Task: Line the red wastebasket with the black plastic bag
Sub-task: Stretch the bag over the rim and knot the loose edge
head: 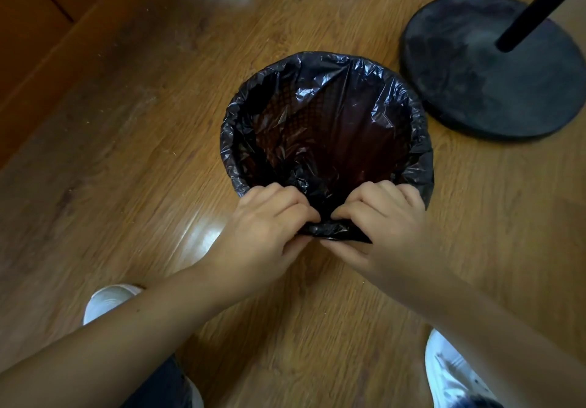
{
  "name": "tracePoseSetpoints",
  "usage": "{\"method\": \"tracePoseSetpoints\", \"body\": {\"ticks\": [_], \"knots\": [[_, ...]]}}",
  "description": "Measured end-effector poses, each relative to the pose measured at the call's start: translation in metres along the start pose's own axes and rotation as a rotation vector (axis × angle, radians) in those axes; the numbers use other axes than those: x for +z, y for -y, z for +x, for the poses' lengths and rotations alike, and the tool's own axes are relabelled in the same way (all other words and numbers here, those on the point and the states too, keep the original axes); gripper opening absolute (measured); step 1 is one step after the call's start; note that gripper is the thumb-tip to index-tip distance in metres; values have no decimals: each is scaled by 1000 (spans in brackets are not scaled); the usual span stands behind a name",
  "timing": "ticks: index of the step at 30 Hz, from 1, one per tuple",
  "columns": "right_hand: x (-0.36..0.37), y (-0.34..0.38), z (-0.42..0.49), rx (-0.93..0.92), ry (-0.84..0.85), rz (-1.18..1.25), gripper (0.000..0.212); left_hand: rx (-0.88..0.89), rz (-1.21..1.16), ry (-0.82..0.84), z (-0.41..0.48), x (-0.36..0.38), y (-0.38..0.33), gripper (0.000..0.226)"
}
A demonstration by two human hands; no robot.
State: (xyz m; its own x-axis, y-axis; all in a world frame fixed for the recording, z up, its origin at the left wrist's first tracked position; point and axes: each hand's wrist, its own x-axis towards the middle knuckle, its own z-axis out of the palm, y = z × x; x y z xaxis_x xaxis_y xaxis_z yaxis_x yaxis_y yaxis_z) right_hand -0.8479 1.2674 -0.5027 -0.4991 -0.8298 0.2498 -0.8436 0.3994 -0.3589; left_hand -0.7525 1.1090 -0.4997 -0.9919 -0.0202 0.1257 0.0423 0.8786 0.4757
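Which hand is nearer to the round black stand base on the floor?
The right hand; the stand base lies up and to its right. The left hand sits further left, beyond the bunched bag.

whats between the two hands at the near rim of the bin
A bunched fold of the thin black plastic bag, pinched by the left hand and right hand; no floor shows between them in the head view.

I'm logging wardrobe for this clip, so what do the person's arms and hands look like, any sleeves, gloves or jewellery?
Both forearms are bare as far as the frame shows, with no sleeves. The left hand and right hand wear no gloves, and no rings, watch or bracelets show.
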Motion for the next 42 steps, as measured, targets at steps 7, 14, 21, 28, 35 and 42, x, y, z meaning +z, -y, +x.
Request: {"method": "tracePoseSetpoints", "body": {"ticks": [7,14,21,28,35,42], "knots": [[-16,-12,1,-61,20,112,26,-11,32,-89,-4,-3,8,12],[-8,-16,0,-65,144,125,27,-21,1,-69,-5,-6,15,16],[1,-4,3,-21,46,93,18,-7,17,-7,-5,-9,7,25],[3,6,0,31,36,86,15,4,84,-25,-2,-7,-3,19],[-10,-6,-4,-97,80,117,35,-44,80,-73,-6,-6,6,15],[-8,-21,-3,-59,112,54,22,-26,112,-92,-7,-11,17,13]]}}
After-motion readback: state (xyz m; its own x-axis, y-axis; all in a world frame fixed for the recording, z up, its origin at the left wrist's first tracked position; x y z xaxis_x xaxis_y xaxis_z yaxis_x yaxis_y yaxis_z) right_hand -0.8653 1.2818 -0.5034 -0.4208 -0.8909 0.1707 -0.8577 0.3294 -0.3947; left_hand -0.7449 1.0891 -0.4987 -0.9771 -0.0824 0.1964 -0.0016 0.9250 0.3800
